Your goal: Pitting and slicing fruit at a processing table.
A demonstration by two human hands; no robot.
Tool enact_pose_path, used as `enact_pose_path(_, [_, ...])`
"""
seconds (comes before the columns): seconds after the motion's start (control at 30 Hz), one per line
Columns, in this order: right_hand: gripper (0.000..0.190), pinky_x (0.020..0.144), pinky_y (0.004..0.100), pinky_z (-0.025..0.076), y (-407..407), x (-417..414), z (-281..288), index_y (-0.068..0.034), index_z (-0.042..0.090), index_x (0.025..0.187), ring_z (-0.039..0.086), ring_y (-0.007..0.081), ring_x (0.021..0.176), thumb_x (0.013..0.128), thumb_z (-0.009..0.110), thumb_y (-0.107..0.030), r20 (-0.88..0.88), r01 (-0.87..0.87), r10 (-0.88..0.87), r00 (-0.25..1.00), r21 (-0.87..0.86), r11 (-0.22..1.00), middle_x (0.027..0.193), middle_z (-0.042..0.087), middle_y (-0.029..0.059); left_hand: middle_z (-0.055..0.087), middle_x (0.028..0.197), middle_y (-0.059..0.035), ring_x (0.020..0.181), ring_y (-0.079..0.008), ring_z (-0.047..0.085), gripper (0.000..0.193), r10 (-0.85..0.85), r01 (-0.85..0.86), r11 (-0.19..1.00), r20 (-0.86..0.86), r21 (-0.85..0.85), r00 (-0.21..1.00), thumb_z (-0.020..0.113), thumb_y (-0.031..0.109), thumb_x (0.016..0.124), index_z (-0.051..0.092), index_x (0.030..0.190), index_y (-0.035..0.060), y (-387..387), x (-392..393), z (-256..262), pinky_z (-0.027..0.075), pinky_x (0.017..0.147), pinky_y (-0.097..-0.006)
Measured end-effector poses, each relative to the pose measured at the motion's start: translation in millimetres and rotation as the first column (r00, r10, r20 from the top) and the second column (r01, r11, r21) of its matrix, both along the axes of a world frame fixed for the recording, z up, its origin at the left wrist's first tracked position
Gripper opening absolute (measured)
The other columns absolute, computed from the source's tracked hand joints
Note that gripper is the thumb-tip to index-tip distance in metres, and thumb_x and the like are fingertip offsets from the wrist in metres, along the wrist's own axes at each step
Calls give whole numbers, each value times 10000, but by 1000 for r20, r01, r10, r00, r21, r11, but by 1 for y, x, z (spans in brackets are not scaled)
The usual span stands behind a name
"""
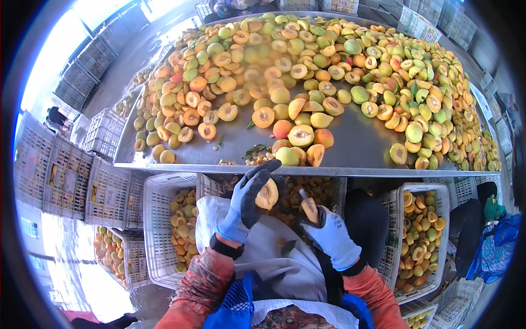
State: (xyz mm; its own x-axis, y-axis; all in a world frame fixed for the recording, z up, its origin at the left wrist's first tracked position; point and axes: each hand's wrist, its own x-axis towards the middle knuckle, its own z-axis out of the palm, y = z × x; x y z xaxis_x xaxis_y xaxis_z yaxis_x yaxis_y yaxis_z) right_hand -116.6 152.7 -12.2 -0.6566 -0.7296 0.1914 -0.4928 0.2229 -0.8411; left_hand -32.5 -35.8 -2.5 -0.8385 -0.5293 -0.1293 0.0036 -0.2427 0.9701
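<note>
My left hand (245, 201), in a blue and black work glove, holds a halved apricot-like fruit (267, 195) with its cut face and pit hollow turned up. To its right my right hand (333, 238), gloved alike, grips the wooden handle of a small tool (310, 208); a short metal tip shows at the far end. Both hands are over my lap, on this side of the metal table's edge (312, 169). Halved and whole fruits (301, 135) lie close beyond my left hand, beside a small heap of pits (259, 158). Grey cloth (275, 255) covers my lap.
A large pile of fruit (411, 78) spreads over the table. Plastic crates of fruit stand left (156, 242) and right (441, 246) of me. Between my knees sits a container of fruit pieces (320, 189). Crates are stacked (68, 177) farther left. Another person's green-gloved hand (491, 209) shows at right.
</note>
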Motion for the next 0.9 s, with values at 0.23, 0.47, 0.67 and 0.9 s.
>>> enact_pose_path(0.23, [305,653,225,470,-30,23,12,-26,577,1051,596,146,731,789,681,-145,772,74,192,605,-295,953,840,622,74,510,1249,-127,1145,-198,477,415,-7,-52,920,-150,-390,989,387,188,942,400,1308,-8,33,8,11,343,990,-319])
enact_pose_path(0.47, [372,678,350,489,-19,10,19,-28,574,1032,631,304,772,722,719,-176,126,19,-25,992,50,999,854,635,173,577,1079,-124,964,-208,584,366,-70,19,938,135,346,988,441,247,927,489,1189,-4,22,19,11,491,814,-317])
enact_pose_path(0.67, [352,619,382,492,-15,26,21,-56,569,1013,629,320,699,723,691,-216,-145,3,46,988,322,947,773,638,145,586,1100,-129,959,-231,595,325,-55,23,992,-260,-122,964,508,100,871,512,1184,10,21,22,-8,476,854,-309])
enact_pose_path(0.9, [415,582,378,484,-18,25,20,-31,533,1029,626,303,652,708,689,-243,-247,-36,166,955,456,889,735,624,135,592,1110,-126,994,-207,590,326,-115,96,957,-55,-274,992,457,41,873,494,1193,-10,21,26,2,467,876,-314])
